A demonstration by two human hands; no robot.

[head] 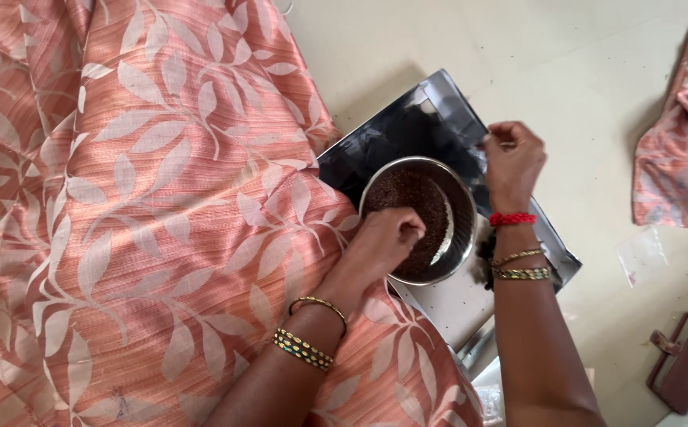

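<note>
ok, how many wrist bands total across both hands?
5. Left wrist: a thin gold bangle and a beaded gold bangle. Right wrist: a red band, a thin gold bangle, a patterned gold bangle. Undersides hidden.

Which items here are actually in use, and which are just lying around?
In use:
- steel bowl of dark seeds
- shiny tray under the bowl
- left hand at the bowl's rim
- right hand, fingers pinched

Lying about:
- peach leaf-print fabric
- phone in maroon case
- clear plastic bag
- bunched cloth
</note>
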